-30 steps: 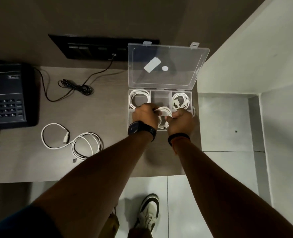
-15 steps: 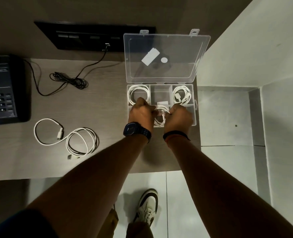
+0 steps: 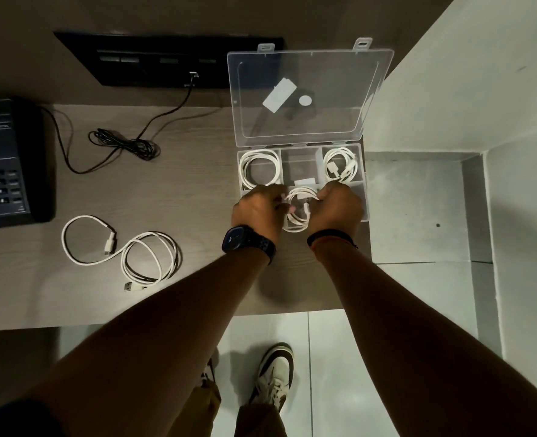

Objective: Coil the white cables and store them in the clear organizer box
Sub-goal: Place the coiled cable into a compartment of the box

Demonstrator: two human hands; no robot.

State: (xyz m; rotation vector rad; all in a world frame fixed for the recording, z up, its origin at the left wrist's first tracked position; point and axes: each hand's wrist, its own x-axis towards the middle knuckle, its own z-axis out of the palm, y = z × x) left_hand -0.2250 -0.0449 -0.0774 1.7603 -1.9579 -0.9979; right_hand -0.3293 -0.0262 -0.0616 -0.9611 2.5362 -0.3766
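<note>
The clear organizer box (image 3: 365,200) sits open on the desk, its lid (image 3: 305,96) standing up at the back. One coiled white cable (image 3: 259,168) fills the back left compartment, and another coiled cable (image 3: 341,165) fills the back right one. My left hand (image 3: 257,209) and my right hand (image 3: 336,208) both grip a third coiled white cable (image 3: 300,205) over the front middle compartment. A loose white cable (image 3: 122,250) lies uncoiled on the desk to the left.
A dark telephone (image 3: 5,162) stands at the far left. A black cord (image 3: 125,143) runs from a black socket panel (image 3: 166,58) on the wall. The desk's front edge is under my forearms, with tiled floor and my shoe (image 3: 275,373) below.
Both hands have lowered the coiled cable from above the box into the front middle compartment. The view has shifted slightly.
</note>
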